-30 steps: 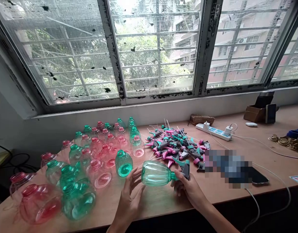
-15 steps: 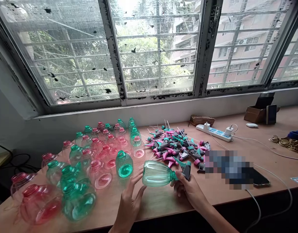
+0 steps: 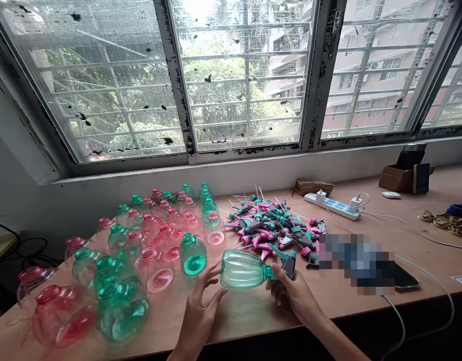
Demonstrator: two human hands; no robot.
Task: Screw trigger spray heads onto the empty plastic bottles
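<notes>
A clear green spray bottle [image 3: 242,269] lies sideways in the air over the table's front part, its base to the left. My right hand [image 3: 287,288] is closed around its neck end, where a grey trigger sprayer head [image 3: 290,264] with a green trigger sits. Whether the head is fully screwed on I cannot tell. At the bottle's base, my left hand [image 3: 205,296] has its fingers and thumb apart; contact with the plastic is hard to make out. A green bottle [image 3: 193,255] without a head stands just beyond my left hand.
Several open-necked pink bottles [image 3: 155,273] and green bottles [image 3: 121,311] stand at the left. A heap of trigger sprayer heads [image 3: 268,220] lies behind my hands. Rightward are a power strip [image 3: 332,205], cables, a phone [image 3: 404,275] and a cardboard box [image 3: 394,178].
My left hand's fingers have spread slightly from the bottle's base. The bottle and my right hand have hardly moved.
</notes>
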